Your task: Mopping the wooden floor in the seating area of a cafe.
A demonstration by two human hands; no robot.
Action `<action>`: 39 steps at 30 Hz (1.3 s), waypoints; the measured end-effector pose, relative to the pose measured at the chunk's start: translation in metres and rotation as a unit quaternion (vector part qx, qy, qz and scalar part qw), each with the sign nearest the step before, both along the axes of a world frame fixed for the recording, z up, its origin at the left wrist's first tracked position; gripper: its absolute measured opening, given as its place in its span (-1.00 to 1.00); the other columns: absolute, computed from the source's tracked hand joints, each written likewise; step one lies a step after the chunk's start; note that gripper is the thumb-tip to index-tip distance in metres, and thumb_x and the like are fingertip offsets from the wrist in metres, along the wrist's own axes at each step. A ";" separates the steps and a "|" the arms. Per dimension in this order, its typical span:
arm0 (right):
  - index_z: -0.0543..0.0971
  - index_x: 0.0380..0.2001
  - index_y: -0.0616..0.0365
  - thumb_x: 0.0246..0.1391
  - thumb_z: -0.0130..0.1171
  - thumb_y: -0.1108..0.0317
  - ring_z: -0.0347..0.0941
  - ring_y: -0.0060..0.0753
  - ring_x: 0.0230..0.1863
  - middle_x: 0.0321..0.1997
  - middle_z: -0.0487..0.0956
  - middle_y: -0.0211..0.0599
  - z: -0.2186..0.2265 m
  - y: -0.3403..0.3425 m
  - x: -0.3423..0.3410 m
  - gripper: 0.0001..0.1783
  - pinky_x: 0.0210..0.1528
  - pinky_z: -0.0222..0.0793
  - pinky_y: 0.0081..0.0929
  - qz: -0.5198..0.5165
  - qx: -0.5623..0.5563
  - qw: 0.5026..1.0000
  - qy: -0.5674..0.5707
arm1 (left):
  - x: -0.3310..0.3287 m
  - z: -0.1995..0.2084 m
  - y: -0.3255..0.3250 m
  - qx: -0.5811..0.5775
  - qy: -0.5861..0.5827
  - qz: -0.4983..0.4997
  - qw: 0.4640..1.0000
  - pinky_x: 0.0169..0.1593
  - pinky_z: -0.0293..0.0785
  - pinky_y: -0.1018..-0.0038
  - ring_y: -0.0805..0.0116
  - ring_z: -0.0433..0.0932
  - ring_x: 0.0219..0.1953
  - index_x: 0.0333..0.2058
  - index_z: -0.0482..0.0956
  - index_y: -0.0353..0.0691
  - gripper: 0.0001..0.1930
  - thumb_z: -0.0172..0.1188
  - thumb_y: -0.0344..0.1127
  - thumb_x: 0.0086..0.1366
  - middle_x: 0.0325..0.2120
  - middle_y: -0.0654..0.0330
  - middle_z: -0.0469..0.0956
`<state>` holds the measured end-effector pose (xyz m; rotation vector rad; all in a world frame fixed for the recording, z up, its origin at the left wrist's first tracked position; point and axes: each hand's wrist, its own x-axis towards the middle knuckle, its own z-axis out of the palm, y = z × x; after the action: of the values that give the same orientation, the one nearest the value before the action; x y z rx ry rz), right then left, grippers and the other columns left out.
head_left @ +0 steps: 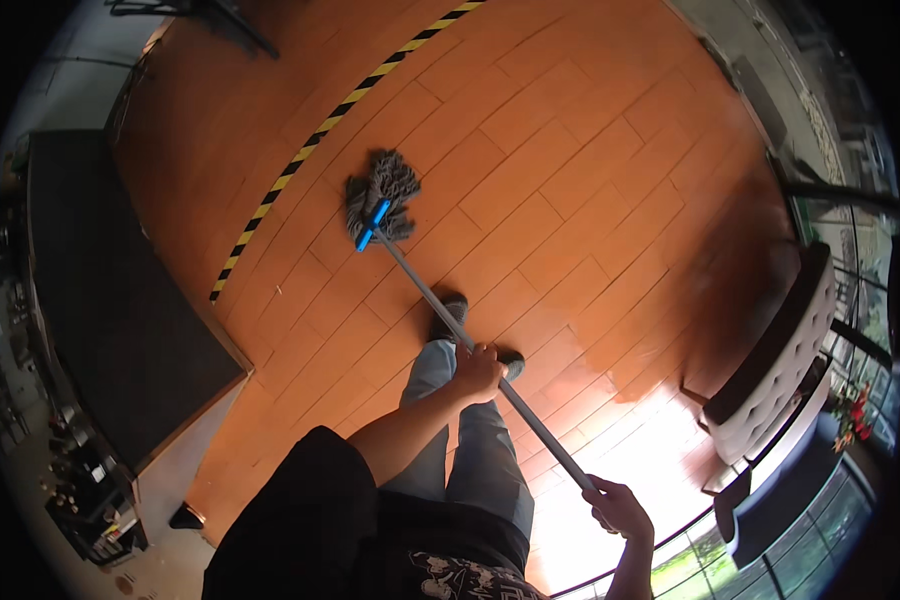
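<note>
A string mop with a long grey handle [418, 284] slants from the upper left down to the lower right across my body. Its grey string head [394, 178] lies on the orange tiled floor [570, 150], joined to the handle by a blue clamp [374, 225]. My left hand [479, 374] is wrapped round the middle of the handle, above my legs. Near the handle's upper end, at the lower right, my right hand [618, 508] grips it with curled fingers.
Black-and-yellow striped tape [313, 140] crosses the floor beyond the mop head. A dark-topped counter [110, 300] stands at the left. On the right is a tufted bench seat [770, 360] by the windows. Strong glare lies on the floor at the lower right.
</note>
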<state>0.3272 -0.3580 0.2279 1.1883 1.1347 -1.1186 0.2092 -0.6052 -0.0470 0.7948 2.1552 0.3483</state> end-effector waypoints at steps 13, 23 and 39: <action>0.50 0.13 0.07 0.21 0.10 0.31 0.19 -0.78 -0.58 -0.60 0.41 -0.60 -0.061 -0.102 -0.084 -0.59 -0.55 0.16 -0.67 0.072 0.016 0.985 0.153 | -0.115 -0.026 -0.116 -0.092 0.060 0.024 0.994 0.04 0.16 -0.01 0.18 0.42 -0.05 -0.48 0.68 0.14 -0.94 0.28 -0.16 0.02 -0.39 0.30 0.59; 0.51 -0.03 0.24 0.20 0.04 0.40 -0.02 -0.81 -0.88 -0.81 0.16 -0.65 0.061 -0.047 -0.071 -0.71 -0.87 -0.22 -0.72 -0.060 0.145 0.987 0.024 | -0.070 0.018 0.034 0.146 0.044 0.072 0.986 0.29 -0.15 -0.29 -0.03 0.35 0.14 -0.26 0.64 -0.08 -0.79 0.03 -0.31 0.23 -0.31 0.14 0.53; 0.45 0.18 0.06 0.20 0.10 0.31 0.29 -0.76 -0.54 -0.54 0.46 -0.54 -0.074 -0.181 -0.097 -0.54 -0.51 0.23 -0.67 0.024 -0.011 0.982 0.186 | -0.169 -0.039 -0.174 -0.008 0.082 0.029 0.996 0.09 0.14 0.11 0.32 0.40 -0.05 -0.54 0.63 0.17 -0.87 0.36 -0.30 -0.09 -0.47 0.41 0.55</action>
<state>0.2299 -0.5390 0.1536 0.9516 1.4214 -1.3474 0.0406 -0.7797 -0.0863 0.7757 2.3353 0.3033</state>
